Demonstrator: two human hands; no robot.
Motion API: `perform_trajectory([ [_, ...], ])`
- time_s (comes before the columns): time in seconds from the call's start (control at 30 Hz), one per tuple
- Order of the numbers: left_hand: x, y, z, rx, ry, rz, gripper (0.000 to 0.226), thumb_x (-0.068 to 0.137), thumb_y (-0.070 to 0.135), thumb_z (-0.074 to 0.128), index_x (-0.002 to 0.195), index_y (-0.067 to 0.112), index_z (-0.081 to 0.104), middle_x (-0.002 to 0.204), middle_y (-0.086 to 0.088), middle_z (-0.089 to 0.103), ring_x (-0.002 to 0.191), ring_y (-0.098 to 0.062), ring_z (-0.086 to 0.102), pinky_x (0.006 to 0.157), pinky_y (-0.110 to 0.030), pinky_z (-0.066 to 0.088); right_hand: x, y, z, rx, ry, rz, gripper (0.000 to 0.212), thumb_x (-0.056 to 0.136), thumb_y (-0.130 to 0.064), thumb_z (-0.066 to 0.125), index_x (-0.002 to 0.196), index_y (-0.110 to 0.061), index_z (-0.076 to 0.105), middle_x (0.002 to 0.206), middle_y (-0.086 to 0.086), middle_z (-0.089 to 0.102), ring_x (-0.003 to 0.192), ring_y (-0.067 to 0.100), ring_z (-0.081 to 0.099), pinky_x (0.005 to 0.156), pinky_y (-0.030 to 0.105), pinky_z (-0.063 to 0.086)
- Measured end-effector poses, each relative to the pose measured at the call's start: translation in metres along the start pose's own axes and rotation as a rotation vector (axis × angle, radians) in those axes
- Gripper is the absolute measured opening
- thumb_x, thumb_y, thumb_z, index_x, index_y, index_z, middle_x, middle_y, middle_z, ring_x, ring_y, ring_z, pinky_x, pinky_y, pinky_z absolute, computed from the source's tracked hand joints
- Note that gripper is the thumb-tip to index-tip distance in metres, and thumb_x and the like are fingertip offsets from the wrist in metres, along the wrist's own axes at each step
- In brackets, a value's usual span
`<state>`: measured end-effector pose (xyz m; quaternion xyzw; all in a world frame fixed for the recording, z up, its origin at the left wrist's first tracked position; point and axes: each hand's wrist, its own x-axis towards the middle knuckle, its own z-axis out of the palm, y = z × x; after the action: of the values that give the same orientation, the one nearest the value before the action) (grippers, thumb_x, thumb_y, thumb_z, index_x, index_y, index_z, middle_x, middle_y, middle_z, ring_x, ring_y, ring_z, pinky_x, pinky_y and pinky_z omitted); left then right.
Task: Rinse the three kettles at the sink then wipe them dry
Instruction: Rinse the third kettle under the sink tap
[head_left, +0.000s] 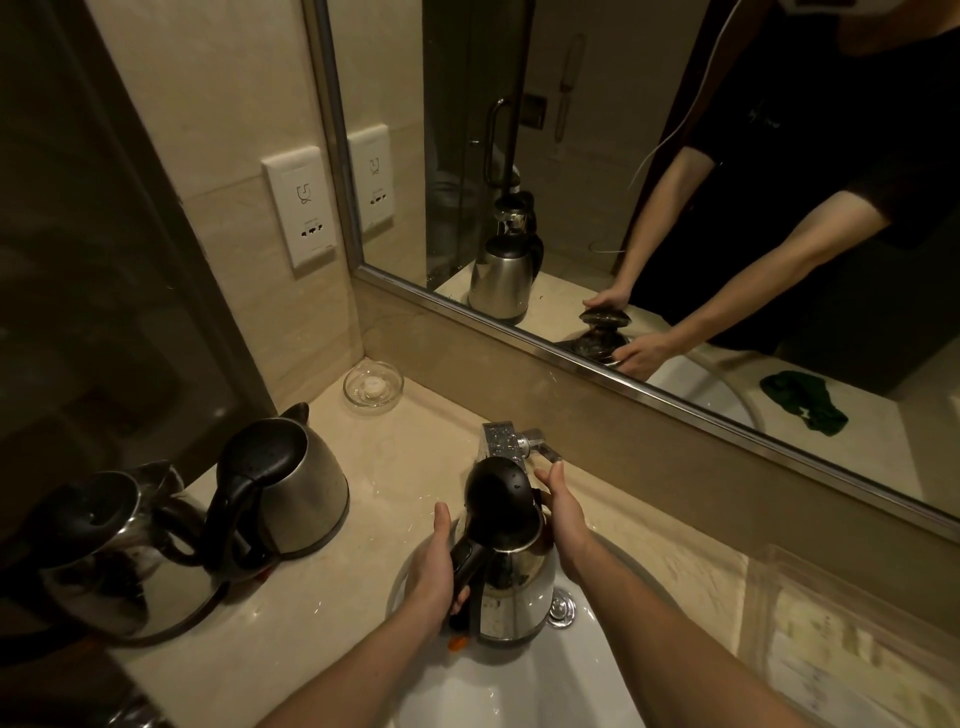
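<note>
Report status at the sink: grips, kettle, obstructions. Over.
Left grip holds kettle by handle; right grip flat against its side. Kettle over sink, below tap. Two other kettles aside on counter.

We see a glass dish (373, 387) in the back left corner of the table (415, 452), below a white wall socket (303, 213). A clear tray (841, 649) sits at the right edge, beneath the mirror (597, 104).

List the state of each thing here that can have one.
held kettle, upright over the sink, lid shut.
left hand, grips that kettle's handle.
right hand, fingers straight against its side.
middle kettle, upright on the counter, lid shut.
left kettle, upright on the counter, lid shut.
faucet, no stream visible; on or off unclear.
</note>
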<state>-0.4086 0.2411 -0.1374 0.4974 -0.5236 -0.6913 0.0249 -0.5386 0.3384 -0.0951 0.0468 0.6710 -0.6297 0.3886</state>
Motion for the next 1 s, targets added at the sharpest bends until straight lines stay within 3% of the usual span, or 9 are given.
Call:
perform_trajectory([
  [0.17, 0.0017, 0.0003, -0.0009, 0.007, -0.002, -0.002, 0.086, 0.091, 0.079, 0.025, 0.109, 0.007, 0.069, 0.052, -0.005, 0.056, 0.038, -0.015, 0.053, 0.038, -0.021, 0.038, 0.0008, -0.0006, 0.0007, 0.012, 0.0, 0.01, 0.062, 0.099, -0.059, 0.018, 0.146, -0.026, 0.04, 0.147, 0.014, 0.042, 0.133, 0.034, 0.04, 0.094, 0.041, 0.034],
  [0.47, 0.0016, 0.0007, -0.0012, 0.025, 0.009, 0.03, 0.081, 0.093, 0.076, 0.025, 0.107, 0.01, 0.07, 0.049, -0.004, 0.055, 0.037, -0.015, 0.052, 0.037, -0.022, 0.038, 0.0043, -0.0007, 0.0016, 0.002, 0.011, 0.007, 0.06, 0.1, -0.057, 0.018, 0.146, -0.025, 0.04, 0.145, 0.013, 0.044, 0.132, 0.034, 0.041, 0.089, 0.039, 0.033],
  [0.8, 0.002, 0.0035, -0.0021, 0.05, 0.039, 0.025, 0.079, 0.091, 0.078, 0.026, 0.074, 0.008, 0.06, 0.049, -0.007, 0.054, 0.039, -0.019, 0.051, 0.039, -0.023, 0.038, 0.0036, -0.0006, 0.0039, -0.017, 0.025, 0.01, 0.059, 0.098, -0.06, 0.019, 0.141, -0.028, 0.045, 0.144, 0.014, 0.044, 0.132, 0.035, 0.041, 0.089, 0.04, 0.036],
  [1.0, 0.0035, 0.002, -0.003, 0.059, 0.04, 0.017, 0.081, 0.091, 0.079, 0.025, 0.078, 0.009, 0.064, 0.053, -0.008, 0.056, 0.041, -0.019, 0.053, 0.04, -0.024, 0.04, 0.002, -0.0013, 0.0054, -0.024, 0.026, 0.008, 0.06, 0.099, -0.059, 0.019, 0.142, -0.027, 0.044, 0.146, 0.013, 0.042, 0.133, 0.035, 0.04, 0.09, 0.043, 0.036],
])
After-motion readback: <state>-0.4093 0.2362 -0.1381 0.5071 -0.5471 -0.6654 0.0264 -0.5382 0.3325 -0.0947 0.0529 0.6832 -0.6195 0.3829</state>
